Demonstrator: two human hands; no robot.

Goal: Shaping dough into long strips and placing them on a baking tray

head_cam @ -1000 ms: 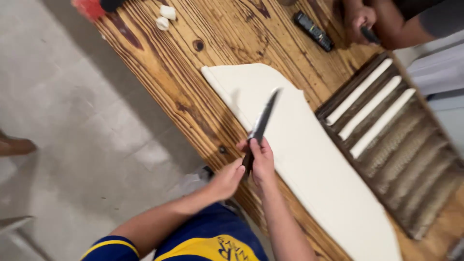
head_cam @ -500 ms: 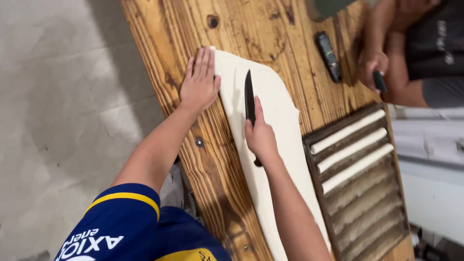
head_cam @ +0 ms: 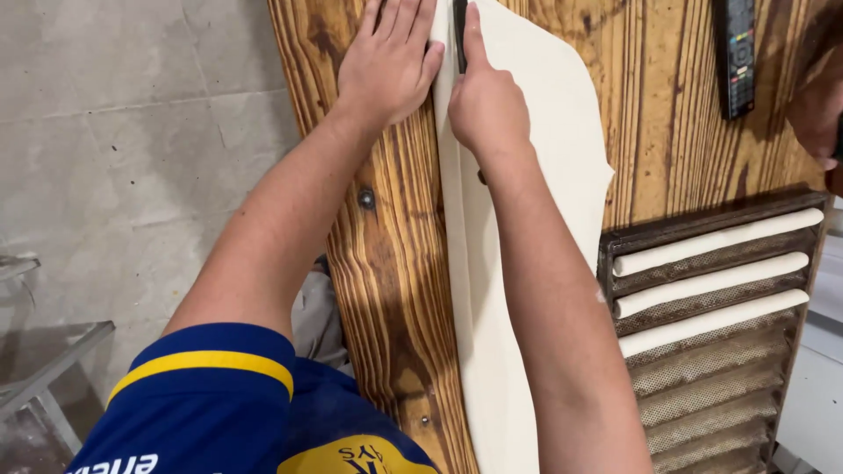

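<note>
Wood with a burnt, heavy grain makes up the bench [head_cam: 386, 263], its planks fixed with dark screw heads, and beyond its left edge lies a grey concrete floor [head_cam: 132, 132] with part of a metal frame [head_cam: 44, 351] low down on the left.

A long sheet of pale dough [head_cam: 483, 333] lies along the bench just inside that left edge, widening toward the far end. My left hand [head_cam: 386, 61] lies flat, fingers [head_cam: 399, 22] straight and close together, palm on the wood and fingertips at the edge of the dough. My right hand [head_cam: 483, 101] rests on the dough just beside it, fingers curled around the handle of a dark knife [head_cam: 459, 35], thumb stretched along it; the blade runs out past the top of the picture, so I cannot see its tip.

At the right edge sits a dark perforated baking tray [head_cam: 711, 386] with fluted channels, three of them holding rolled dough sticks [head_cam: 711, 246]; the tray is cut off at the right and bottom. A black remote control [head_cam: 736, 53] lies at the far right, its top cut off, and another person's hand [head_cam: 821, 105] shows only in part beside it.
</note>
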